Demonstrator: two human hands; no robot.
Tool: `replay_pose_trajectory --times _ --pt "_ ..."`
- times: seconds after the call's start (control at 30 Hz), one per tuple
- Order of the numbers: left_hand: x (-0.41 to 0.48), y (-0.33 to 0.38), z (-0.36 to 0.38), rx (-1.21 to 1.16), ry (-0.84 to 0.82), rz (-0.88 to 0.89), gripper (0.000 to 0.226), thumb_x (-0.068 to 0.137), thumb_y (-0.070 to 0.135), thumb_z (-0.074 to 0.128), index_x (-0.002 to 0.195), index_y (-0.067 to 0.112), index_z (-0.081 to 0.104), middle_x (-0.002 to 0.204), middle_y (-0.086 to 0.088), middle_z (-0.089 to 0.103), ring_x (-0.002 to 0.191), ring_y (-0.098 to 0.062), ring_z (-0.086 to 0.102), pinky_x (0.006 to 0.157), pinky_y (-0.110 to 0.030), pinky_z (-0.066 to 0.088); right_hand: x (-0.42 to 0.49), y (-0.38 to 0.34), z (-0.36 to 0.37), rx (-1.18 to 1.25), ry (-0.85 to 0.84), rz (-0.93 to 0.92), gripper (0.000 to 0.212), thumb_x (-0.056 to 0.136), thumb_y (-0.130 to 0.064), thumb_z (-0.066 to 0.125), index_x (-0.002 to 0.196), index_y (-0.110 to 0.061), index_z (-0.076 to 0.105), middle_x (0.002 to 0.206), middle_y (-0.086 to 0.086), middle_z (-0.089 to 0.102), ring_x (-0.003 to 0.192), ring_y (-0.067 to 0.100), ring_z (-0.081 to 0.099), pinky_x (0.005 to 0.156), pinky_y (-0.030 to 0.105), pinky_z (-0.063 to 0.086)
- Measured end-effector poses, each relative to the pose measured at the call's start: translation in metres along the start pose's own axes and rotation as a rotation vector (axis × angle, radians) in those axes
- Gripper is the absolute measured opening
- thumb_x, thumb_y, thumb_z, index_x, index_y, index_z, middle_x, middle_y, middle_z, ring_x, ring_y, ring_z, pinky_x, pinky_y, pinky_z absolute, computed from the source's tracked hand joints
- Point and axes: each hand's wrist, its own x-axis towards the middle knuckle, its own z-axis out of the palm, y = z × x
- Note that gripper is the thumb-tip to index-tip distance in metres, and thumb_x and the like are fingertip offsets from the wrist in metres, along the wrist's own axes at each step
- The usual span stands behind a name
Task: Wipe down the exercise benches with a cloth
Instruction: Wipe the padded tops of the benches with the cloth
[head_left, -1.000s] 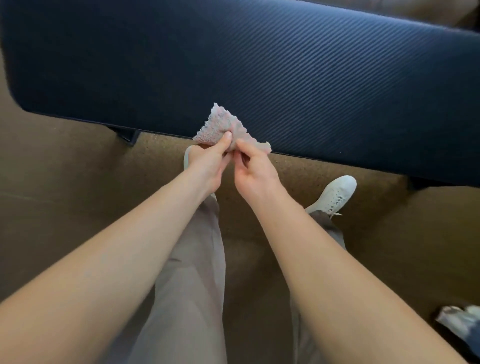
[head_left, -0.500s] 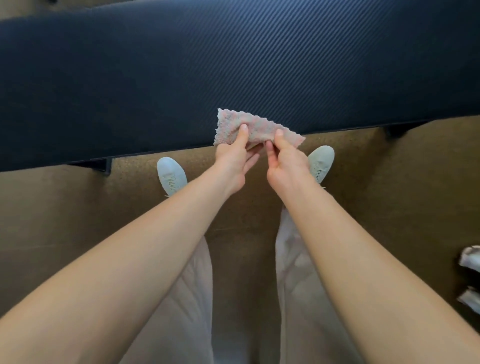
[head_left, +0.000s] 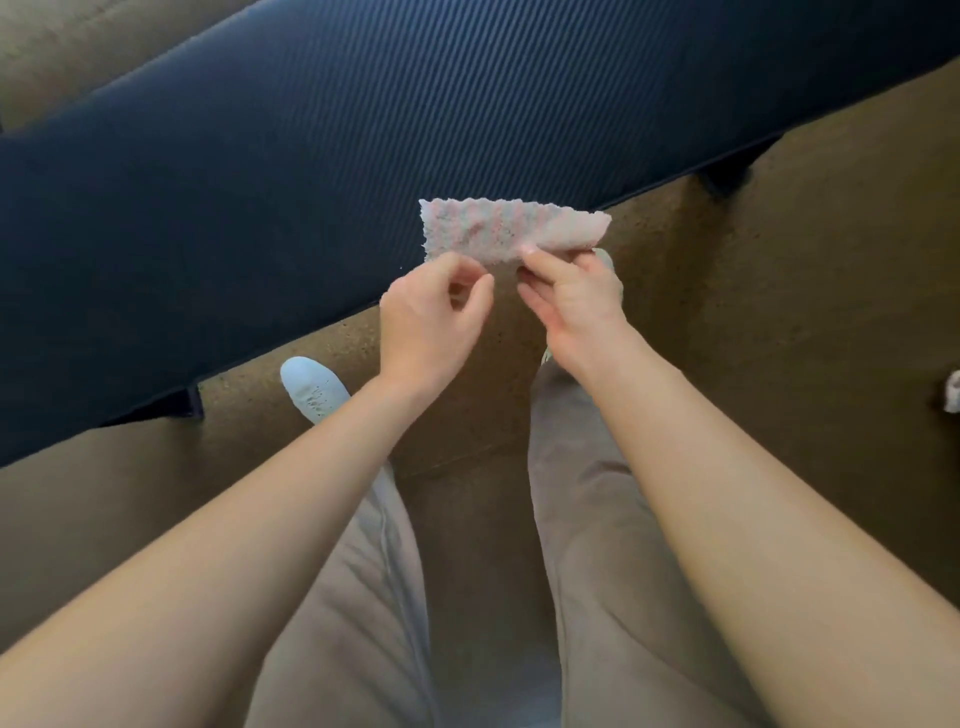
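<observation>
Bench (head_left: 260, 182) ran diagonally across the shot, low left to high right: dark navy pad, fine ribbed texture. One dark frame foot (head_left: 171, 410) showed under its near edge at the left, on the brown floor (head_left: 805, 312).

Next along we saw a white shoe (head_left: 311, 387), toe towards the bench, and beige trousers (head_left: 353, 597) filling the bottom middle.

Left hand (head_left: 431, 317) was up in front of the bench's near edge, fingers curled. Its knuckles met the lower left edge of the cloth (head_left: 514, 231). We could not tell whether it pinched the cloth or only touched it (its own fingers hid the contact spot).

Cloth was a folded pink-and-white strip with a scalloped top edge, held up in the air. Its left part lay over the bench pad in the view, its right end over the floor.

Right hand (head_left: 576, 306) gripped the cloth: thumb pressed on the near face at the lower edge, fingers behind. The two hands were near each other, not touching.

A second frame foot (head_left: 727, 171) showed under the bench further right. At the far right edge we noted a small white thing (head_left: 953, 389) on the floor, too cropped to name.
</observation>
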Motion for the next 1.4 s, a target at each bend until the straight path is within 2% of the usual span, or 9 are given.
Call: replay_pose_trajectory --times 0.1,0.17,0.3,0.57,0.73,0.83,1.07,1.17,1.4 --pt "0.011 -0.019 0.005 0.281 -0.118 0.508 0.043 0.093 0.017 0.067 0.133 0.003 0.064 0.139 -0.013 0.063 0.131 -0.030 0.056 0.113 -0.040 0.043 0.002 0.010 0.008 0.039 -0.025 -0.030 0.041 0.089 -0.004 0.075 0.126 -0.017 0.062 0.129 0.007 0.069 0.121 0.023 0.065 0.107 0.045 0.052" --pt "0.022 -0.029 0.005 0.490 -0.225 0.667 0.059 0.095 0.009 0.063 0.150 0.000 0.045 0.157 -0.017 0.044 0.149 -0.033 0.038 0.124 -0.043 0.030 0.005 0.012 0.016 0.072 0.005 -0.030 0.031 0.092 -0.007 0.072 0.117 -0.024 0.063 0.124 0.004 0.070 0.117 0.021 0.066 0.108 0.047 0.051" --pt "0.045 -0.042 -0.002 0.782 -0.271 0.834 0.068 0.101 0.005 0.058 0.161 0.004 0.024 0.168 -0.015 0.023 0.157 -0.029 0.019 0.128 -0.044 0.021 0.014 0.011 0.025 0.097 0.093 -0.063 0.024 0.094 -0.012 0.071 0.112 -0.026 0.063 0.119 0.002 0.069 0.115 0.019 0.066 0.104 0.047 0.055" --pt "0.085 0.005 0.012 0.814 -0.408 0.873 0.060 0.108 0.023 0.037 0.162 0.005 0.017 0.169 -0.016 0.016 0.158 -0.031 0.013 0.128 -0.048 0.019 0.027 -0.025 0.008 0.119 0.241 -0.120 0.020 0.095 -0.017 0.071 0.084 -0.031 0.063 0.092 -0.008 0.070 0.094 0.014 0.068 0.098 0.045 0.058" --pt "0.107 0.050 0.043 0.850 -0.444 0.902 0.070 0.106 0.025 0.046 0.163 0.007 0.012 0.171 -0.014 0.009 0.159 -0.029 0.005 0.129 -0.047 0.014 0.040 -0.066 -0.021 0.162 0.282 -0.126 0.017 0.096 -0.021 0.070 0.087 -0.033 0.062 0.105 -0.003 0.071 0.106 0.019 0.069 0.101 0.045 0.056" --pt "0.124 0.075 0.057 0.880 -0.479 0.934 0.079 0.101 0.030 0.053 0.164 0.008 0.009 0.172 -0.012 0.005 0.159 -0.028 0.002 0.129 -0.047 0.012 0.049 -0.091 -0.038 0.183 0.325 -0.133 0.004 0.097 -0.023 0.070 0.100 -0.025 0.068 0.110 -0.001 0.072 0.107 0.018 0.069 0.101 0.044 0.057" --pt "0.171 0.136 0.090 0.931 -0.582 1.047 0.084 0.100 0.048 0.045 0.164 0.013 0.006 0.172 -0.009 0.002 0.159 -0.025 -0.001 0.130 -0.044 0.005 0.068 -0.147 -0.079 0.308 0.370 -0.104 0.017 0.099 -0.026 0.067 0.112 -0.016 0.070 0.112 0.005 0.072 0.102 0.020 0.070 0.097 0.043 0.058" --pt "0.187 0.158 0.105 0.934 -0.603 1.079 0.084 0.101 0.054 0.040 0.164 0.013 0.004 0.172 -0.009 0.001 0.159 -0.025 -0.002 0.130 -0.043 0.004 0.075 -0.170 -0.094 0.368 0.377 -0.071 0.007 0.098 -0.028 0.068 0.099 -0.021 0.067 0.111 0.006 0.071 0.102 0.022 0.070 0.097 0.046 0.058" --pt "0.210 0.201 0.138 0.948 -0.632 1.113 0.083 0.101 0.061 0.024 0.164 0.013 -0.001 0.172 -0.009 -0.002 0.159 -0.024 -0.005 0.130 -0.044 0.005 0.086 -0.214 -0.126 0.447 0.419 -0.024 0.018 0.099 -0.031 0.067 0.082 -0.027 0.062 0.104 0.005 0.070 0.096 0.021 0.069 0.092 0.042 0.059"
